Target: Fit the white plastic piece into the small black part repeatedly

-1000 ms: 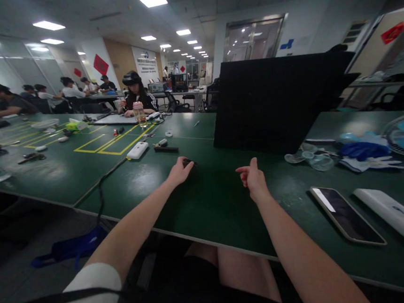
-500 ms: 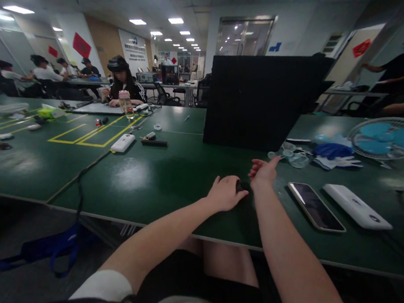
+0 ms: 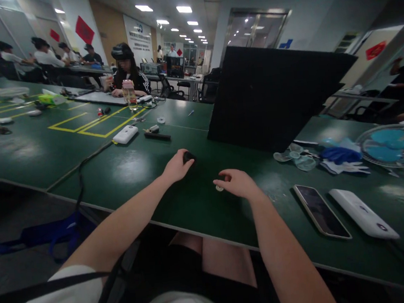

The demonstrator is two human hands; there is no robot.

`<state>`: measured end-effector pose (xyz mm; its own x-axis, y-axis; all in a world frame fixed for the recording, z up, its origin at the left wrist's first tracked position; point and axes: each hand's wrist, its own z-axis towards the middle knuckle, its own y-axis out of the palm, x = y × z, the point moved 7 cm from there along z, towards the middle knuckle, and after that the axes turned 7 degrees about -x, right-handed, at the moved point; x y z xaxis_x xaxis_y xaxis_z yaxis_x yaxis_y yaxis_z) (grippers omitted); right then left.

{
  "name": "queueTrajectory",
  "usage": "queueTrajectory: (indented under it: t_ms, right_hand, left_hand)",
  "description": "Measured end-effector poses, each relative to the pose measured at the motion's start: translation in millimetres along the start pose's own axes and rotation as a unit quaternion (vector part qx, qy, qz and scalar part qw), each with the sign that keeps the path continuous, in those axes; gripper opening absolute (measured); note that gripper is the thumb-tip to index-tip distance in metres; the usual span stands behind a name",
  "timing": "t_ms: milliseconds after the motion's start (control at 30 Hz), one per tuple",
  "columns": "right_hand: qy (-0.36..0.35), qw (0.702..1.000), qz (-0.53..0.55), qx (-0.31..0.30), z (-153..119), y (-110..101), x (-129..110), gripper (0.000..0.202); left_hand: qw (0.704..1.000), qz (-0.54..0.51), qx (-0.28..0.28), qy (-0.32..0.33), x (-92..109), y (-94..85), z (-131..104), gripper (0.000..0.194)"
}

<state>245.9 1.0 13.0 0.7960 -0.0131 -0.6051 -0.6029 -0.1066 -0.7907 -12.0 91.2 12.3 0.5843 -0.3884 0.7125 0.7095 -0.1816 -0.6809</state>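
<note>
My left hand (image 3: 175, 167) is curled around a small black rounded object (image 3: 189, 157) on or just above the green table; its kind is not clear. My right hand (image 3: 236, 182) is lower and further right, with thumb and fingers bent into a loose pinch. A small whitish round piece (image 3: 220, 187) shows under the thumb tip, partly covered by it. The hands are apart. To the right of my right hand lies a pale translucent fan blade (image 3: 304, 161).
A black panel (image 3: 275, 98) stands tilted ahead. A phone (image 3: 321, 211), a white power bank (image 3: 365, 213), blue-and-white gloves (image 3: 344, 158) and a blue-bladed fan (image 3: 394, 144) are on the right. Another power bank (image 3: 125, 134) and a dark bar (image 3: 157, 136) lie ahead left. A person (image 3: 128, 78) sits across the table.
My left hand has moved left and away from me with the black object. My right hand has moved left and turned palm down, and the whitish round piece now shows under its thumb.
</note>
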Motion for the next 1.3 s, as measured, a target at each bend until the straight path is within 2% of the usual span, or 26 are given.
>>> queueTrajectory:
  t_ms: [100, 233, 367, 500, 567, 700, 833, 933, 1100, 1200, 1300]
  right_hand:
    - [0.020, 0.999, -0.041, -0.009, 1.6, 6.1, 0.2, 0.036]
    - [0.022, 0.997, -0.073, 0.032, 0.7, -1.1, 0.6, 0.026]
    - [0.046, 0.997, -0.006, 0.055, -4.4, -7.2, -0.7, 0.040]
    - [0.040, 0.998, 0.022, 0.049, -7.2, -8.0, -11.8, 0.030]
    - [0.020, 1.000, 0.015, 0.019, -7.2, -5.2, -19.0, 0.025]
    - [0.013, 0.996, -0.006, -0.085, -9.4, 6.0, -24.5, 0.025]
    - [0.013, 0.993, 0.013, -0.120, -11.8, 8.7, -23.9, 0.025]
    - [0.006, 0.996, 0.014, -0.085, -10.1, 6.0, -24.9, 0.025]
    - [-0.053, 0.995, 0.038, 0.073, -8.1, -1.5, -43.8, 0.028]
    - [-0.084, 0.993, 0.026, 0.084, -6.1, 8.9, -55.6, 0.027]
    - [-0.077, 0.992, 0.021, 0.093, -3.7, 15.5, -55.2, 0.034]
  left_hand:
    - [0.999, 0.043, 0.003, 0.007, 4.4, 1.8, 0.2, 0.050]
    - [0.998, 0.069, -0.012, 0.002, 11.4, 3.1, -3.1, 0.052]
    - [0.996, 0.076, -0.042, 0.017, 15.2, 5.1, -7.3, 0.051]
    - [0.993, 0.086, -0.066, 0.038, 19.9, 9.8, -10.1, 0.048]
    - [0.992, 0.086, -0.075, 0.048, 22.2, 11.8, -11.5, 0.048]
    - [0.990, 0.074, -0.092, 0.075, 26.2, 14.7, -13.1, 0.047]
    - [0.988, 0.072, -0.098, 0.098, 30.4, 14.8, -12.5, 0.048]
    - [0.985, 0.069, -0.112, 0.109, 35.6, 17.4, -13.2, 0.047]
    - [0.976, 0.081, -0.134, 0.149, 49.9, 30.4, -18.4, 0.046]
    - [0.970, 0.091, -0.136, 0.180, 57.3, 37.6, -22.0, 0.048]
    - [0.967, 0.097, -0.134, 0.192, 60.5, 39.4, -24.7, 0.048]
